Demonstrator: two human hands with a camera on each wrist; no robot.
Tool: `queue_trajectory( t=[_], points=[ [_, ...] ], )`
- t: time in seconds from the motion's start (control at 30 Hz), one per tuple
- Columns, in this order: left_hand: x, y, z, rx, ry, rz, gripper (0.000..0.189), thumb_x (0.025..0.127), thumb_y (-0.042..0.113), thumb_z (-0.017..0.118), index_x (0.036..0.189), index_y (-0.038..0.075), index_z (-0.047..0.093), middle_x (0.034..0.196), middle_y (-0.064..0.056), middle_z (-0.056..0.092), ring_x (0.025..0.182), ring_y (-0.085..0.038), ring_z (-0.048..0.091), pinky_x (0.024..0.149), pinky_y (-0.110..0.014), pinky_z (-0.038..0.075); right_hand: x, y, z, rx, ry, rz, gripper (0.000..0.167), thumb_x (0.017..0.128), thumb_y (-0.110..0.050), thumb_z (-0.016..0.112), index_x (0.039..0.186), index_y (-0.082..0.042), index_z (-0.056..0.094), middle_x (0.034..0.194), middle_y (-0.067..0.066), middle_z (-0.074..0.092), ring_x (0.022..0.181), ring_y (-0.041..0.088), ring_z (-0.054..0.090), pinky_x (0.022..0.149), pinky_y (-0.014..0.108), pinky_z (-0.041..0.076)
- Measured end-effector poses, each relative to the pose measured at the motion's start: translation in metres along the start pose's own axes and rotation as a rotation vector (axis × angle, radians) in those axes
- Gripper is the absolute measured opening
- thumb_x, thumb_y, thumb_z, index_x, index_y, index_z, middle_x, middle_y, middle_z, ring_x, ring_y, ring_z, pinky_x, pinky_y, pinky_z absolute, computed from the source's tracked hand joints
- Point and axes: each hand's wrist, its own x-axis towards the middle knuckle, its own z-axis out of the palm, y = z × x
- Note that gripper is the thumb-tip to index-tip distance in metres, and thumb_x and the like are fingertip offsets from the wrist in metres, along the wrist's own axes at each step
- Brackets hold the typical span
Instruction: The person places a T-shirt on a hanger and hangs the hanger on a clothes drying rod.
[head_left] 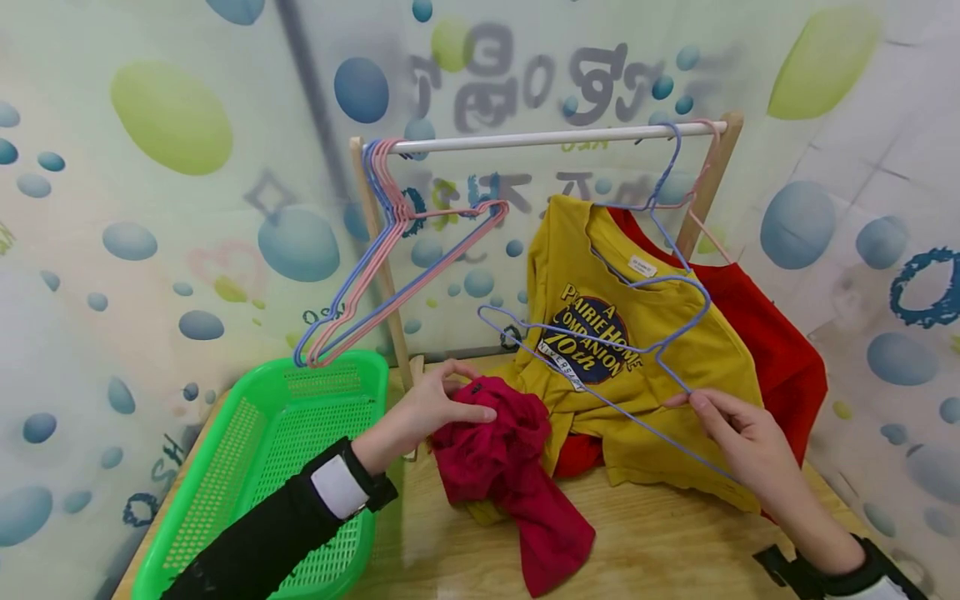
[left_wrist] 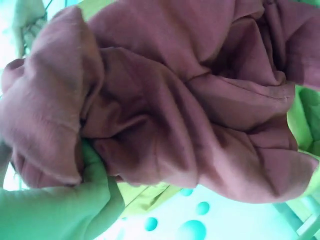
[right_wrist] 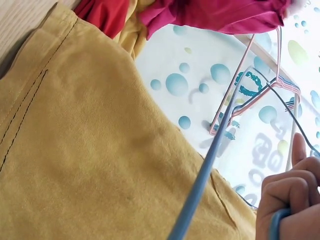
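Note:
My left hand (head_left: 429, 410) grips a crumpled magenta garment (head_left: 491, 442) near the middle, one end of which trails to the table. In the left wrist view the bunched cloth (left_wrist: 150, 110) fills most of the picture and hides several fingers. On the right, my right hand (head_left: 750, 437) holds a blue hanger (head_left: 600, 333) by its hook end, tilted in front of a yellow shirt (head_left: 675, 333) with printed lettering. Curled fingers (right_wrist: 290, 192) around the hanger's wire show in the right wrist view. The shirt hangs from another blue hanger (head_left: 663, 175) on the rack.
A rack with a white bar (head_left: 555, 139) stands at the back. Several pink and blue hangers (head_left: 397, 225) hang at its left end. A red garment (head_left: 780, 350) hangs behind the yellow shirt. A green basket (head_left: 225, 450) stands left on the wooden table (head_left: 652, 550).

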Motion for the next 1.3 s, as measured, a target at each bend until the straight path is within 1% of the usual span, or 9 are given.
queue_trajectory(
  t=[0.23,0.4,0.53,0.63,0.83,0.97,1.13,1.2,1.3],
  points=[
    [0.003,-0.01,0.01,0.068,-0.035,-0.008,0.08,0.084,0.01,0.085,0.148,0.007,0.036,0.136,-0.024,0.063,0.116,-0.027,0.067,0.097,-0.041,0.056,-0.001,0.0,0.002,0.006,-0.012,0.016,0.029,0.111,-0.017,0.048,0.11,-0.001,0.072,0.067,-0.002,0.036,0.058,0.017,0.036,0.056,0.032,0.032],
    [0.001,-0.018,0.02,0.222,-0.044,0.098,0.09,0.077,0.009,0.091,0.144,0.007,0.031,0.142,-0.025,0.057,0.134,-0.038,0.057,0.103,-0.046,0.052,-0.002,0.0,0.003,0.011,-0.025,0.037,0.03,0.112,-0.018,0.048,0.111,-0.001,0.072,0.066,-0.001,0.034,0.058,0.018,0.036,0.055,0.033,0.032],
    [-0.005,-0.022,0.028,0.491,-0.035,0.243,0.089,0.07,0.016,0.097,0.13,0.004,0.033,0.112,-0.018,0.066,0.11,-0.032,0.067,0.089,-0.039,0.055,-0.002,0.0,0.004,0.015,-0.019,0.043,0.03,0.111,-0.018,0.048,0.11,0.0,0.072,0.066,-0.001,0.033,0.057,0.018,0.035,0.054,0.033,0.031],
    [-0.008,-0.024,0.03,0.623,-0.025,0.298,0.088,0.068,0.018,0.099,0.127,0.004,0.034,0.1,-0.016,0.065,0.091,-0.027,0.067,0.08,-0.036,0.054,-0.002,0.0,0.004,0.021,-0.015,0.046,0.03,0.111,-0.018,0.048,0.109,0.0,0.072,0.065,0.0,0.033,0.056,0.019,0.034,0.053,0.033,0.031],
    [-0.013,-0.03,0.026,0.7,0.104,0.273,0.095,0.069,0.014,0.098,0.139,-0.002,0.037,0.134,-0.029,0.057,0.12,-0.043,0.061,0.096,-0.052,0.055,-0.003,0.001,0.004,0.026,-0.016,0.028,0.029,0.111,-0.016,0.048,0.108,-0.001,0.073,0.064,0.0,0.032,0.054,0.018,0.032,0.052,0.032,0.03],
    [-0.017,-0.034,0.021,0.839,0.205,0.272,0.086,0.07,0.027,0.098,0.127,-0.008,0.045,0.112,-0.028,0.059,0.103,-0.043,0.064,0.083,-0.049,0.058,-0.004,0.002,0.005,0.039,-0.017,0.018,0.028,0.111,-0.015,0.048,0.108,-0.002,0.073,0.063,0.0,0.031,0.052,0.018,0.031,0.051,0.032,0.03],
    [-0.021,-0.038,0.017,0.839,0.113,0.173,0.063,0.08,0.036,0.091,0.107,-0.005,0.051,0.078,-0.008,0.056,0.072,-0.019,0.059,0.059,-0.028,0.048,-0.005,0.002,0.005,0.045,-0.014,0.018,0.028,0.111,-0.014,0.049,0.107,-0.003,0.073,0.064,0.0,0.032,0.052,0.017,0.031,0.051,0.032,0.03],
    [-0.021,-0.039,0.019,0.802,0.06,0.13,0.055,0.084,0.035,0.088,0.104,-0.003,0.053,0.076,-0.006,0.057,0.07,-0.016,0.058,0.058,-0.026,0.045,-0.005,0.002,0.006,0.045,-0.014,0.02,0.027,0.111,-0.015,0.049,0.107,-0.003,0.073,0.063,0.0,0.032,0.052,0.017,0.031,0.052,0.032,0.03],
    [-0.022,-0.039,0.023,0.79,0.025,0.116,0.054,0.087,0.035,0.085,0.109,-0.005,0.056,0.089,-0.011,0.065,0.082,-0.022,0.065,0.068,-0.031,0.053,-0.005,0.002,0.006,0.044,-0.015,0.024,0.027,0.111,-0.015,0.049,0.107,-0.003,0.073,0.063,0.0,0.031,0.052,0.017,0.031,0.052,0.032,0.029]
  ],
)
